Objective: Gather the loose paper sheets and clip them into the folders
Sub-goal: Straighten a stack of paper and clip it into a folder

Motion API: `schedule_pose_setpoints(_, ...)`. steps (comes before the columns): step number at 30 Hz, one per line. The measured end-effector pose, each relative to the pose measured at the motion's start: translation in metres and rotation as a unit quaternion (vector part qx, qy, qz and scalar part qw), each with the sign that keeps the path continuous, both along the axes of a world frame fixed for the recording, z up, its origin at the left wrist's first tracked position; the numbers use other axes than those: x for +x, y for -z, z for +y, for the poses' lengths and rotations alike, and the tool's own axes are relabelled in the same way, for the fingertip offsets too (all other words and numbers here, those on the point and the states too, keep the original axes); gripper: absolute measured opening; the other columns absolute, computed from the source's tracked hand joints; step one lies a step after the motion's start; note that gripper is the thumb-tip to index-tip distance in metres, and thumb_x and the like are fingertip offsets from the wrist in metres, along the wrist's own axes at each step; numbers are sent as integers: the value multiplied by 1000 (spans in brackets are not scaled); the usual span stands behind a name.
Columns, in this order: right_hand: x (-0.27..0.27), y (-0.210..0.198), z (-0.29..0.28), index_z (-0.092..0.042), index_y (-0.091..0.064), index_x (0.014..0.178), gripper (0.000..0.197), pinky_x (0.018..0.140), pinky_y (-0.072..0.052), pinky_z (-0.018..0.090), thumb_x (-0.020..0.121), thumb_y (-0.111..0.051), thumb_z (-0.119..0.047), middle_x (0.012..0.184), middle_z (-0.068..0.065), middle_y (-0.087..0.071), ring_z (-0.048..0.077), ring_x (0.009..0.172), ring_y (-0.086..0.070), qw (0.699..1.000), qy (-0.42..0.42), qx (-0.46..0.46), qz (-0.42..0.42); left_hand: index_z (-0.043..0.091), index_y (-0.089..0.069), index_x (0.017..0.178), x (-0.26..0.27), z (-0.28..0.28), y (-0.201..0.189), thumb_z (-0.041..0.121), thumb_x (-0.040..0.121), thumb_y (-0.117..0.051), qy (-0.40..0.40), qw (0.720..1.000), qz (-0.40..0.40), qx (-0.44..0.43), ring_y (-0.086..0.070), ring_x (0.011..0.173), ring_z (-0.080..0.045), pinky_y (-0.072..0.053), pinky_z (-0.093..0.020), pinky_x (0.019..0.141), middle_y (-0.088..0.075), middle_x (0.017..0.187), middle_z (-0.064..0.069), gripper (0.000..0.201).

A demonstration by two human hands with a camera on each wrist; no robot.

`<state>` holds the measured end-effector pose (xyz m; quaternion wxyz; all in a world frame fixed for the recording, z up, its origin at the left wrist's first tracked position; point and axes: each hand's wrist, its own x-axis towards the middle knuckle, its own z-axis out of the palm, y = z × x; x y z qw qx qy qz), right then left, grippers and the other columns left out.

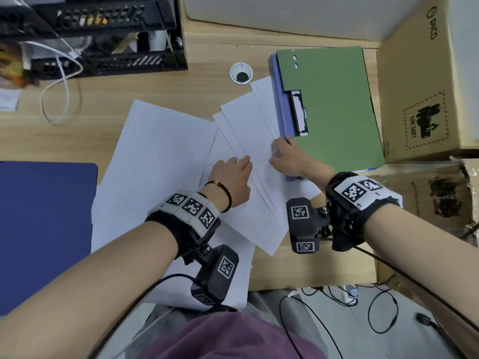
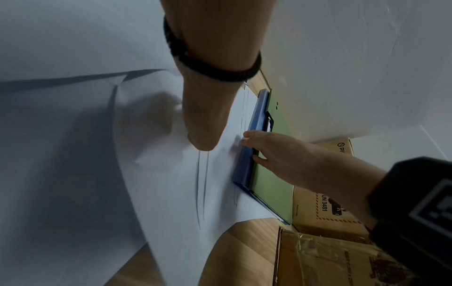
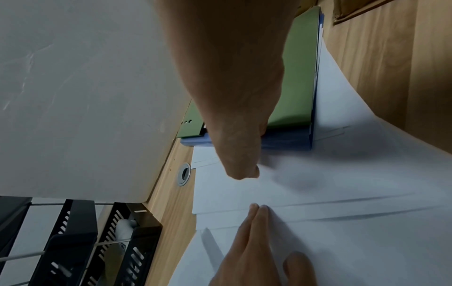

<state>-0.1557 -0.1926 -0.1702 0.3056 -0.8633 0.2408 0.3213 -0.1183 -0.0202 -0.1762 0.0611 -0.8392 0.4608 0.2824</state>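
While left hand (image 1: pixel 232 174) lies flat on paper sheets (image 1: pixel 248 130), right hand (image 1: pixel 287 158) presses them, fingers straight.

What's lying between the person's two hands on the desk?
Only white paper: the fanned loose sheets fill the gap between the left hand and the right hand. The head view shows it best.

Left hand (image 2: pixel 208 116) extended over a fan of white paper sheets (image 2: pixel 215 183), its tip resting on the top sheet; a black bracelet (image 2: pixel 215 69) circled the wrist. Right hand (image 2: pixel 281 156) lay across the blue folder (image 2: pixel 244 174) — fingers reaching onto the paper beside its edge. A green folder (image 2: pixel 271 193) lay on the blue one. Cardboard boxes (image 2: pixel 325 212) stood beside the folders on the wooden desk (image 2: pixel 244 251).
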Motion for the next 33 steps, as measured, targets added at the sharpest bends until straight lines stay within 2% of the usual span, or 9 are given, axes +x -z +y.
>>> schedule_pose_setpoints(6,3,2,7,-3,-41,102,14,91,-39,36,89,-46,-4,117,8,-37,27,131,-30,999,12,-23,-35,19,-22,148,10,19,4,24,93,-39,15,997,73,2,-30,135,-26,-35,-39,103,-14,159,1,58)
schedule_pose_setpoints(9,1,4,1,5,-50,124,36,101,-34,34,90,-48,-3,131,20,-48,34,128,-40,993,17,-59,-96,21,-39,134,34,13,4,21,90,-41,-104,978,171,-60,-34,130,-31,-34,-41,102,-34,146,-6,44)
schedule_pose_setpoints(12,1,6,-12,-8,-49,136,49,108,-27,33,88,-55,-14,142,16,-43,33,134,-34,978,20,-144,-148,17,-40,138,51,4,5,22,93,-43,-310,910,235,-144,-41,128,-28,-36,-33,101,-34,144,-9,46)
schedule_pose_setpoints(16,5,7,-26,-13,-34,144,74,114,-21,41,82,-70,-30,153,19,-23,34,142,-20,975,44,-175,-128,15,-30,146,60,-21,7,22,94,-48,-432,838,268,-196,-47,109,-16,-34,-23,86,-33,145,-10,55)
schedule_pose_setpoints(19,7,13,-31,-16,-14,153,100,118,-17,48,77,-75,-41,158,18,-10,33,147,-10,980,51,-168,-93,14,-28,146,63,-44,12,19,92,-51,-537,755,278,-255,-40,129,-17,-32,-23,92,-32,149,-7,59)
schedule_pose_setpoints(21,5,20,-33,-17,-5,154,107,118,-14,50,77,-76,-39,160,16,-3,32,149,-3,980,52,-172,-80,13,-33,143,64,-57,14,16,90,-52,-571,731,242,-286,-38,133,-17,-32,-22,97,-33,148,-6,57)
schedule_pose_setpoints(27,10,24,-40,-23,10,154,118,104,-7,76,73,-76,-25,161,11,10,31,149,10,986,57,-155,-26,13,-41,139,80,-90,22,17,86,-54,-521,788,190,-268,-34,135,-22,-28,-34,112,-37,145,-6,54)
schedule_pose_setpoints(30,15,21,-39,-26,9,153,116,102,-13,77,72,-74,-21,160,11,9,33,148,8,987,79,-134,-35,13,-46,132,94,-104,26,32,80,-54,-456,873,82,-151,-36,132,-29,-23,-50,112,-44,140,-5,57)
schedule_pose_setpoints(33,20,21,-43,-24,3,153,111,105,-11,74,73,-73,-20,159,10,4,28,148,-8,975,181,-103,-74,20,-42,135,103,-113,27,41,79,-58,-417,899,42,-124,-35,131,-28,-25,-44,109,-40,139,-3,62)
